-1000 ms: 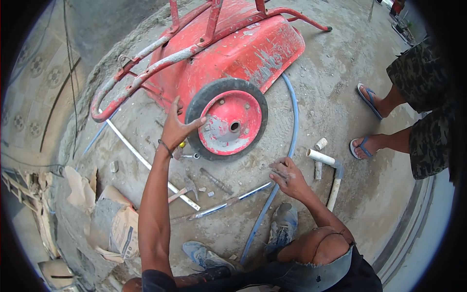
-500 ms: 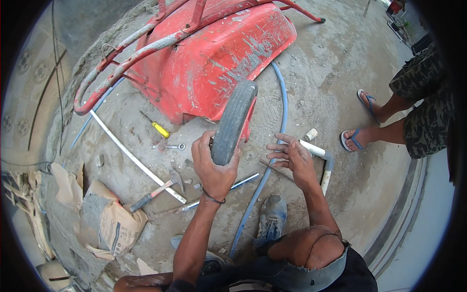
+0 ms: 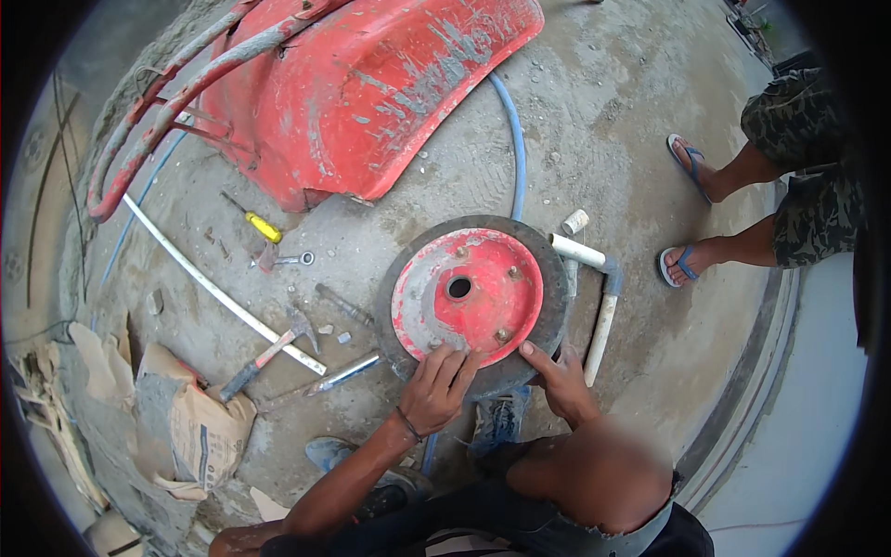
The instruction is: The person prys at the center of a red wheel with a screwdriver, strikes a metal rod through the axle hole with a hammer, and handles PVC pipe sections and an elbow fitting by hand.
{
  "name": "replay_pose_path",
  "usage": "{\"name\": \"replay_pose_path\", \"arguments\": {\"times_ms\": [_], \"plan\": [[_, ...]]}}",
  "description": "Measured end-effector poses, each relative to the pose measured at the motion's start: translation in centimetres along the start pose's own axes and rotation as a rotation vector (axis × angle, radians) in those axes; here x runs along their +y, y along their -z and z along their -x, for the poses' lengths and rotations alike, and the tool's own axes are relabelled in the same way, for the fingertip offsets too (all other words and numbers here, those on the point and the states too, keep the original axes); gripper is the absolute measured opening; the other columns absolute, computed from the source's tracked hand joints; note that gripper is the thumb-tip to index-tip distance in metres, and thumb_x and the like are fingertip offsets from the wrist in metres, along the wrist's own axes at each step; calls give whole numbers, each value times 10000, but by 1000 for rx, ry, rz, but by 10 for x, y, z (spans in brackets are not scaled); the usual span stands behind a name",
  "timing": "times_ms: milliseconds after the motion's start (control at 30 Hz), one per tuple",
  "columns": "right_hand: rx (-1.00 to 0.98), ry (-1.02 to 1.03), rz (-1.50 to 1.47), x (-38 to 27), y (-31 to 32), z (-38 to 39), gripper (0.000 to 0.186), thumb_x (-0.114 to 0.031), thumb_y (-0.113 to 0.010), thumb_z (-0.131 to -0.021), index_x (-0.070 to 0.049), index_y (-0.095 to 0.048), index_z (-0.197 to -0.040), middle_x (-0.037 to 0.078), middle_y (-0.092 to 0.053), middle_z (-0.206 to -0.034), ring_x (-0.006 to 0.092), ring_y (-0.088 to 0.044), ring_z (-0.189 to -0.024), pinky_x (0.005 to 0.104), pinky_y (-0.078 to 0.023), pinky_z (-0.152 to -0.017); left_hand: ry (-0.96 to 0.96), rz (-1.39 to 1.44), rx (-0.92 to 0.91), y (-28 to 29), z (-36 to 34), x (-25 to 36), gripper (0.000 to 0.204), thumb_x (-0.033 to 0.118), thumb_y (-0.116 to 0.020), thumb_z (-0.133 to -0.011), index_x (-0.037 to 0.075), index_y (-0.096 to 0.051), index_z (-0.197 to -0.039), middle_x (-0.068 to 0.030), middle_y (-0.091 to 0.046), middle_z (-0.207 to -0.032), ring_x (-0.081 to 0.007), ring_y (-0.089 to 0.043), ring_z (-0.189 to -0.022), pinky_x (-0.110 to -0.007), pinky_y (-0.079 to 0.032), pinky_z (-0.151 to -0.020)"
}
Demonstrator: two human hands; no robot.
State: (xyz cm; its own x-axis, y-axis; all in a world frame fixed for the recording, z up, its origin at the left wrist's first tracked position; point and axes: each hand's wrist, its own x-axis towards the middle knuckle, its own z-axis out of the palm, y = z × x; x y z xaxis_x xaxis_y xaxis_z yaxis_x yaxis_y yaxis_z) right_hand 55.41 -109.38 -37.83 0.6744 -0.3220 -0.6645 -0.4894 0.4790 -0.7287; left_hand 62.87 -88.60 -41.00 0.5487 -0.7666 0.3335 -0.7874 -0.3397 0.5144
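Note:
A wheelbarrow wheel (image 3: pixel 506 302) with a black tire and a red, grey-smeared hub lies face up in front of me. Its centre hole and bolts show. My left hand (image 3: pixel 438 385) is closed at the wheel's near edge, fingertips on the red rim. My right hand (image 3: pixel 560 382) grips the tire at its near right, thumb on top and fingers hidden beneath. Beyond the wheel, the red wheelbarrow (image 3: pixel 353 102) lies tipped over, its tray crusted with dried cement. Under the wheel runs a blue hose (image 3: pixel 512 139), partly hidden.
Left on the ground are a yellow-handled screwdriver (image 3: pixel 263 226), a wrench (image 3: pixel 303 259), a hammer (image 3: pixel 269 353), a metal tube (image 3: pixel 343 373), a white pipe (image 3: pixel 213 288) and a torn paper sack (image 3: pixel 209 432). An elbowed pipe (image 3: pixel 603 334) lies right, near a standing person's sandalled feet (image 3: pixel 687 265).
The wheel has turned from edge-on to flat, hub side up, and come nearer. My right hand, apart from it earlier, now holds its edge. My left hand has shifted to the near rim.

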Motion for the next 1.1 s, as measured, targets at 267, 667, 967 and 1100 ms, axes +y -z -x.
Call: {"name": "replay_pose_path", "arguments": {"times_ms": [267, 667, 967, 1100], "plan": [[-316, -116, 732, 25, 88, -23, 490, -295, -775, -801, -23, -587, -1163, 146, -636, -1099, 219, -638, -942, 361, -536, -698, -108, -91, -133, -3, 37, -19, 450, 57, -598, -709, -1, -614, -1155, -109, -567, -1004, -272, -566, -955, -384, -490, -818], [-126, 662, 1231, 22, 74, -133, 246, -74, -677, -722, -28, -593, -949, 153, -557, -838, 372, -598, -804, 455, -493, -677, -86, -130, -159, -10, 53, -25, 501, 113, -657, -628, 64, -646, -1126, -74, -576, -1021, -249, -573, -938, -368, -486, -770], [-257, 446, 1357, -29, 88, -100, 198, -108, -719, -753, -3, -605, -876, 157, -568, -793, 352, -603, -729, 429, -486, -638, -89, -128, -246, 14, 32, -27, 350, 110, -653, -754, 111, -668, -1103, -47, -592, -1007, -221, -580, -909, -340, -512, -748], [-256, -124, 1018, -77, 97, -65, 195, -145, -746, -788, 6, -634, -840, 97, -604, -711, 206, -572, -605, 339, -460, -574, -97, -165, -271, 22, 30, -31, 313, 140, -627, -809, 90, -635, -1117, -34, -603, -1008, -188, -589, -927, -316, -503, -813]]}}
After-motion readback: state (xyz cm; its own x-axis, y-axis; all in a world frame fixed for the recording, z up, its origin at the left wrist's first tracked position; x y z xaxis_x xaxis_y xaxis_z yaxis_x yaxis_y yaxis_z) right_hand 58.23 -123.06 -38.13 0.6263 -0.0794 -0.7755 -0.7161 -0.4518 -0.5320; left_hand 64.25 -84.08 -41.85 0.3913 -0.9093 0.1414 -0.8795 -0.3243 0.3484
